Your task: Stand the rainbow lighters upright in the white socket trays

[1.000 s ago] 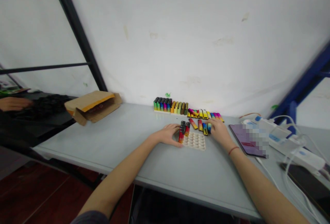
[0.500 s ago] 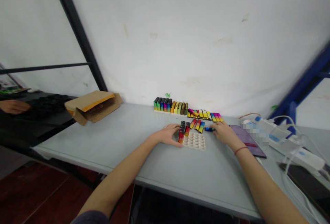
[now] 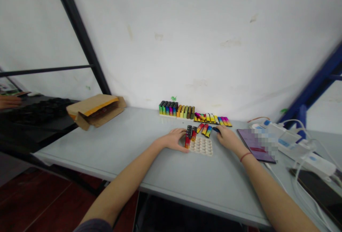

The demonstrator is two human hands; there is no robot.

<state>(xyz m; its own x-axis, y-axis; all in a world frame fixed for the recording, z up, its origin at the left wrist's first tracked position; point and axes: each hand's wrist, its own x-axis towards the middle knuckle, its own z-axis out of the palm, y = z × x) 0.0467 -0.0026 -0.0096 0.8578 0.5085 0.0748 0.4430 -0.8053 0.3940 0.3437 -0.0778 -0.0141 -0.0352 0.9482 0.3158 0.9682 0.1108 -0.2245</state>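
Observation:
My left hand (image 3: 175, 140) curves round the left end of a pale tray (image 3: 205, 147) with rows of round hollows, thumb at the near corner and fingers at the far side. Several red sticks (image 3: 187, 140) with black tops stand upright in that end, beside the palm. My right hand (image 3: 226, 137) is closed on a small dark stick (image 3: 216, 129), mostly hidden by the fingers, right of the tray's far corner. Next to it, a yellow-and-blue stick (image 3: 208, 131) and two red-and-yellow ones lie flat behind the tray.
Along the wall stands a full tray of upright coloured sticks (image 3: 168, 108), with more lying loose (image 3: 224, 121) to its right. An open cardboard box (image 3: 96, 109) sits left. At right are a tablet (image 3: 253, 143), power strips with cables (image 3: 288, 139) and a phone (image 3: 317, 189). Another person's hand (image 3: 9, 101) shows far left.
My right hand has shifted slightly left and toward the tray, carrying the dark stick, now more hidden. My left hand stays put. The other person's hand has moved left and up.

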